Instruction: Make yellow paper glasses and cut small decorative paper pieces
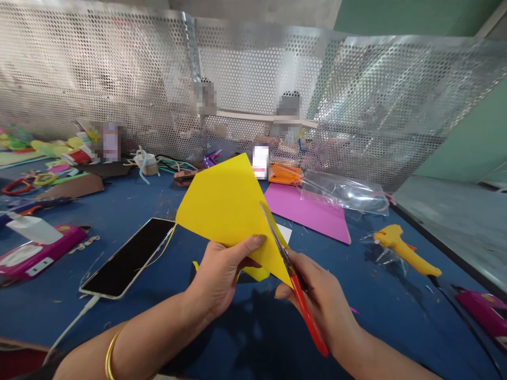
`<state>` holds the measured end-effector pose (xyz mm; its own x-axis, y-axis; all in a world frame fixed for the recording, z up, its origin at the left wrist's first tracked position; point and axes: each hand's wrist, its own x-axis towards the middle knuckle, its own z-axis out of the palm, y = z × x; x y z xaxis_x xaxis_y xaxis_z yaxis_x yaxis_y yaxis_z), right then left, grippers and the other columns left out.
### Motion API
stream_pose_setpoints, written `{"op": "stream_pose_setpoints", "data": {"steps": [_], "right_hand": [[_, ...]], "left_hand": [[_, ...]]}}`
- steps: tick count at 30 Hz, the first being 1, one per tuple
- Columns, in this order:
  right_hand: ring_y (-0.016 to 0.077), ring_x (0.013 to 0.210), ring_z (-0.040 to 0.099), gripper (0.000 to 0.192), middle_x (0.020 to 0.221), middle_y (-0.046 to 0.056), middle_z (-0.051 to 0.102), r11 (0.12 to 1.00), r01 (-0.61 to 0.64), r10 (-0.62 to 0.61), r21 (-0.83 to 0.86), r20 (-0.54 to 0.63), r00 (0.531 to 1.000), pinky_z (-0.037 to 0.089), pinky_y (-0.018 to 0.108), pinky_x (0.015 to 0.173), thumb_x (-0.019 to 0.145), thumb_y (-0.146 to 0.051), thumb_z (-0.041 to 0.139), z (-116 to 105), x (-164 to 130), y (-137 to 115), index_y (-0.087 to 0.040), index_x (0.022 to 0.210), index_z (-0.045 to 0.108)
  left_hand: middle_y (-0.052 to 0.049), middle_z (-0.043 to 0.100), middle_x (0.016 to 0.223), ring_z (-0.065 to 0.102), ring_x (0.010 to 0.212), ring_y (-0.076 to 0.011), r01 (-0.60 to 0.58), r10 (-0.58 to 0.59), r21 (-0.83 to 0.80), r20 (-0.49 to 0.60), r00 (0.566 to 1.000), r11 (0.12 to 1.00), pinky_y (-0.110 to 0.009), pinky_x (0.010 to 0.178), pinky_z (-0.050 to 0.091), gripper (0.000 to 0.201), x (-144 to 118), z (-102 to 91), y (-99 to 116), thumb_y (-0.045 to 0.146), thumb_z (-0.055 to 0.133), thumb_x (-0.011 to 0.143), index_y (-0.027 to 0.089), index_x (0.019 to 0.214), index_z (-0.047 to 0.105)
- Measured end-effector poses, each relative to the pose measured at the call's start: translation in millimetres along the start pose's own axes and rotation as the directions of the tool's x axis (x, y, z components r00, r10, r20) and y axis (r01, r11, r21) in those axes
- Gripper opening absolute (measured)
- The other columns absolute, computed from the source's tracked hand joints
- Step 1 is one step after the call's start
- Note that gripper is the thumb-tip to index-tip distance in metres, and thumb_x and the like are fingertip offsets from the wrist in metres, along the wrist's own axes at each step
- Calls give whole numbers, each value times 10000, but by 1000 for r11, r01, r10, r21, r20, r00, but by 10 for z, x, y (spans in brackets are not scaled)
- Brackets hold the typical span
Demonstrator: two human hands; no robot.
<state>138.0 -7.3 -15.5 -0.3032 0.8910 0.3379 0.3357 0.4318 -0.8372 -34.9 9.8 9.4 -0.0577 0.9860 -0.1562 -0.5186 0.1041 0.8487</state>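
Note:
My left hand [222, 269] is closed on a yellow sheet of paper [222, 200], its thumb pressed flat on top near the lower edge. In my right hand [320, 290] is a pair of scissors [304, 311] with red handles. Their metal blades lie along the sheet's right side and point away from me, with a narrow yellow strip to the right of them. Below the sheet, partly hidden by my left hand, more yellow paper [255, 273] shows.
Left of my hands lies a phone [129, 258] on a charging cable, beside a magenta power strip [41, 258]. A pink sheet [309, 211] lies beyond the scissors. At right rests a yellow glue gun [407, 250]. A perforated metal screen [257, 68] stands behind the blue table [138, 338].

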Motion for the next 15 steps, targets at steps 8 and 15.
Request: {"op": "stream_pose_setpoints", "data": {"steps": [8,15], "right_hand": [[161,663,639,296,793,-2,654,993,22,-24,-119,-11,1000,546,239,614,892,-446,619,-86,57,-9,-247,1108,659],[151,584,597,255,722,-7,613,997,-71,72,-21,59,996,493,252,548,855,-430,640,-364,156,-93,-224,1003,674]], "left_hand": [[-93,757,1017,711,814,-200,19,-25,57,95,995,998,-254,647,581,458,10,-32,64,396,876,619,171,995,743],[-77,725,610,668,569,-155,-57,-392,731,429,814,680,-211,542,491,496,-125,-342,594,648,663,756,174,650,762]]}}
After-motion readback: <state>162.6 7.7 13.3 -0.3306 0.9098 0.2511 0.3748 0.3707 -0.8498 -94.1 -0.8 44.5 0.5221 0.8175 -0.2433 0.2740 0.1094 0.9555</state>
